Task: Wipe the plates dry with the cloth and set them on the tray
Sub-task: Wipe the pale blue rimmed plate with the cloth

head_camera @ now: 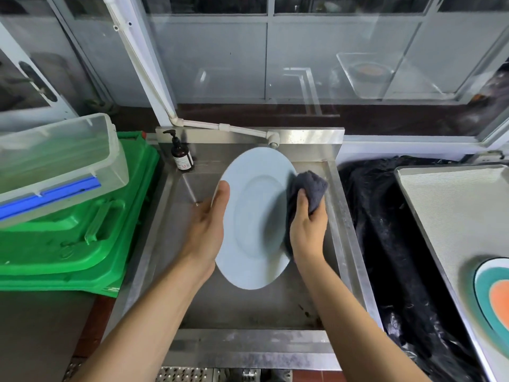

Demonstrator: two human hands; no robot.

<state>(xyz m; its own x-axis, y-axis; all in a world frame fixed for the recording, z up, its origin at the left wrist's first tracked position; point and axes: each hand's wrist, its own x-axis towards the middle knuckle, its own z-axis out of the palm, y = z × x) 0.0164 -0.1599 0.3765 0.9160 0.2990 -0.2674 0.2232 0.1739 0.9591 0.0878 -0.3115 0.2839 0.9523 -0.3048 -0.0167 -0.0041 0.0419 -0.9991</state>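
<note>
From the head view, the left hand [209, 230] grips the left rim of a pale blue plate [256, 216], thumb laid over the front of the rim and the fingers hidden behind it. The plate is held tilted up on edge above a steel sink [248, 307], its face turned toward the right hand [307, 227]. That right hand clutches a dark grey cloth [309, 188], fingers curled round a bunched fold of it, and presses the cloth against the plate's right rim; more cloth hangs down along the rim below the palm.

Beyond the left hand, at the sink's back left corner, stands a brown pump bottle [181, 155], upright and well apart from the plate. A white pipe [231, 128] runs along the back of the sink just past the top of the plate. Left of the left hand lie stacked green plastic lids [82, 238], with a clear plastic box [60, 161] resting tilted on top of them.

Right of the right hand, past the sink wall, is a black plastic bag [391, 244]. Further right still sits a metal tray [454, 210] on the bench, and on its near part lies a plate with teal and orange rings [493, 296], partly cut off by the frame edge
</note>
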